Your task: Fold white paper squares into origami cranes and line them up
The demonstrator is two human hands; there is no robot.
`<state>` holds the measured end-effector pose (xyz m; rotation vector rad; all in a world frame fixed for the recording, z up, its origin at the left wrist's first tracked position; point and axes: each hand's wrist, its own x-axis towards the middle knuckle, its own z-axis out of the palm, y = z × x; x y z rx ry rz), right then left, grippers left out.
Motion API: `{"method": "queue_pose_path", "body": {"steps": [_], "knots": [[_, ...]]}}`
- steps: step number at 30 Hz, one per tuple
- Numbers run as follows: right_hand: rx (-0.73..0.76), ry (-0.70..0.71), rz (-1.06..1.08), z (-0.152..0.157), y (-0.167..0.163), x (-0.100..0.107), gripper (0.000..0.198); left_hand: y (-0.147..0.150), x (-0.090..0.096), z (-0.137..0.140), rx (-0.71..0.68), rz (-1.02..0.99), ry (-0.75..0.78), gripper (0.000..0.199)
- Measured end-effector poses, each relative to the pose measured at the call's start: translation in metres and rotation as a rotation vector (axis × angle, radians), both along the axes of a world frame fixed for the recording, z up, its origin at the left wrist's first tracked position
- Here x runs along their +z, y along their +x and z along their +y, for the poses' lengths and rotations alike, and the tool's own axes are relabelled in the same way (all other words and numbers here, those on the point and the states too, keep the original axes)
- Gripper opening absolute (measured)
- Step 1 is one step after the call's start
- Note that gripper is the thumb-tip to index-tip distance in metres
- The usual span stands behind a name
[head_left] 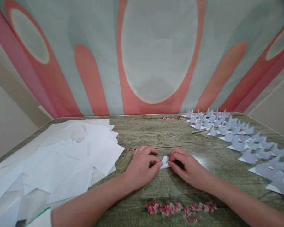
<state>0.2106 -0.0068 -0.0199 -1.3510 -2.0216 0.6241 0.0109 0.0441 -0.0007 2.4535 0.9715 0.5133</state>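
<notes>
A small piece of folded white paper (165,161) lies near the middle of the wood-patterned table, between my two hands. My left hand (144,162) presses the paper's left end with its thumb, its other fingers curled above. On the opposite end, my right hand (186,165) pinches the paper between thumb and fingers. Part of the paper is hidden by the fingertips, so its full shape cannot be made out.
Loose white paper sheets (61,157) spread in an overlapping pile on the left. Rows of folded white paper birds (236,143) stand along the right side. The wood-patterned table (142,129) has printed pink flowers (164,208) and meets a patterned wall covering (153,108) behind.
</notes>
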Motion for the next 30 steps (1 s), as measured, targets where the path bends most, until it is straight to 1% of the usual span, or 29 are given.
{"method": "queue_pose_path", "body": {"steps": [7, 13, 20, 30], "knots": [[-0.013, -0.020, -0.001, 0.0012, -0.0008, -0.0013, 0.010, 0.0001, -0.0007, 0.0026, -0.001, 0.004, -0.026, 0.019], [-0.035, -0.013, -0.020, 0.0009, -0.0028, -0.0001, 0.011, 0.0009, -0.0025, 0.0044, 0.008, 0.011, -0.035, 0.011], [-0.053, -0.021, -0.028, 0.0002, -0.0040, 0.0009, 0.010, 0.0020, -0.0037, 0.0061, 0.010, 0.013, -0.054, 0.007], [-0.055, -0.049, -0.022, 0.0033, -0.0046, -0.0001, 0.008, 0.0012, -0.0049, 0.0069, -0.020, -0.009, -0.058, 0.011]]}}
